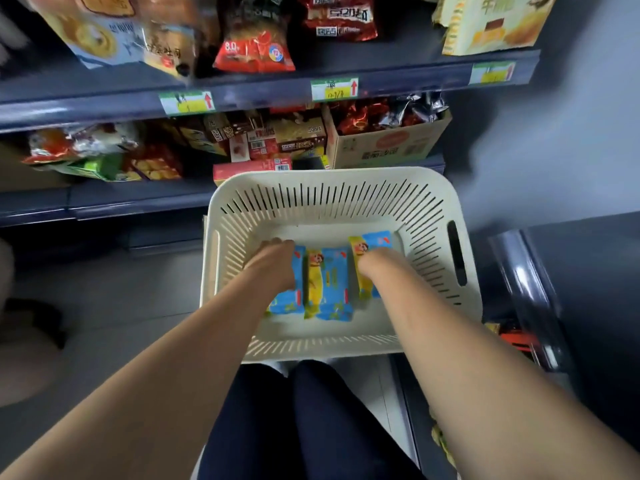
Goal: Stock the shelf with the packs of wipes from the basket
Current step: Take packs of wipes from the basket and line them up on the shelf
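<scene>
A cream slotted basket (pixel 329 180) stands on the floor before the shelves, and three blue-and-yellow packs of wipes lie side by side in its bottom. My left hand (pixel 273 263) reaches down onto the left pack (pixel 287 306), with its fingers curled over the pack's far end. My right hand (pixel 375 266) grips the right pack (pixel 379 240), which stands tilted up on its side. The middle pack (pixel 330 285) lies untouched between my hands. Both hands' fingertips are hidden.
A dark lower shelf (pixel 138 199) just behind the basket holds snack boxes and an open cardboard carton (pixel 384 147). The upper shelf (pixel 277 84) carries snack bags and price tags. A dark fixture (pixel 526 289) stands at the right. My legs are below the basket.
</scene>
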Tool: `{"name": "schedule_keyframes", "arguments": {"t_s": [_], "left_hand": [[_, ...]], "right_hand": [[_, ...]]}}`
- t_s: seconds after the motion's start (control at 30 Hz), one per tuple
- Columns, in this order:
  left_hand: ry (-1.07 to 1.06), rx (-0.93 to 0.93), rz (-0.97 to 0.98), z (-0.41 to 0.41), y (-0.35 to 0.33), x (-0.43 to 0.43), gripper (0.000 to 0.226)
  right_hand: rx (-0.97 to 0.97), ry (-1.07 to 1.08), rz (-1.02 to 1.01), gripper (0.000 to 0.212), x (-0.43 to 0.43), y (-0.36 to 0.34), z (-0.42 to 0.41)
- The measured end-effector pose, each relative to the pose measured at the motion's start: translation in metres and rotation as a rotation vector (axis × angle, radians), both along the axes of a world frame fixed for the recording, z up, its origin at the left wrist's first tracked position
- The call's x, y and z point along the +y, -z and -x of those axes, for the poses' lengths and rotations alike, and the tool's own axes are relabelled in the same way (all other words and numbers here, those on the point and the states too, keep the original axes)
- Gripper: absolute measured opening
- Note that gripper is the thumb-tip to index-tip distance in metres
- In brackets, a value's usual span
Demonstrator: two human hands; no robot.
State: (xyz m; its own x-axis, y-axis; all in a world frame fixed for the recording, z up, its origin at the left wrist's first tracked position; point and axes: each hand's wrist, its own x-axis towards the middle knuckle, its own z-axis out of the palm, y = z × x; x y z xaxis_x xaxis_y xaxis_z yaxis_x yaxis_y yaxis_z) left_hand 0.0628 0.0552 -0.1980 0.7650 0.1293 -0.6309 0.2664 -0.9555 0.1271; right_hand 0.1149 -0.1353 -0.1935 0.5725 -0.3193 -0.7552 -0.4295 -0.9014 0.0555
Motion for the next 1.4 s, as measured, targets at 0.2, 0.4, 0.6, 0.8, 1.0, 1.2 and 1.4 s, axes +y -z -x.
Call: {"name": "schedule_keyframes", "arguments": {"t_s": [0.2, 0.4, 0.6, 0.8, 1.0, 1.2, 1.4], "left_hand": [[0.011, -0.112, -0.065, -0.008, -0.009, -0.001, 0.073], [-0.079, -0.172, 0.159, -0.009, -0.04, 0.014, 0.033], [-0.193, -0.345, 0.362, -0.006, -0.141, 0.029, 0.011], [-0.543, -0.543, 0.891, 0.011, -0.28, 0.004, 0.029], [-0.561, -0.661, 1.223, 0.046, -0.367, -0.029, 0.019], [-0.416, -0.643, 1.358, 0.091, -0.408, -0.058, 0.015], [-0.238, -0.528, 1.52, 0.139, -0.435, -0.133, 0.017]], "right_hand": [[-0.169, 0.207, 0.071, 0.053, -0.008, 0.035, 0.002], [-0.262, 0.202, -0.189, 0.026, -0.012, -0.026, 0.004], [-0.587, 0.215, -0.438, 0.02, -0.037, -0.135, 0.027], [-0.99, 0.452, -0.768, 0.019, -0.056, -0.27, 0.053], [-1.311, 0.563, -0.875, 0.025, -0.074, -0.361, 0.11], [-1.539, 0.729, -0.808, 0.02, -0.1, -0.403, 0.208], [-1.726, 0.893, -0.687, 0.022, -0.149, -0.427, 0.304]]}}
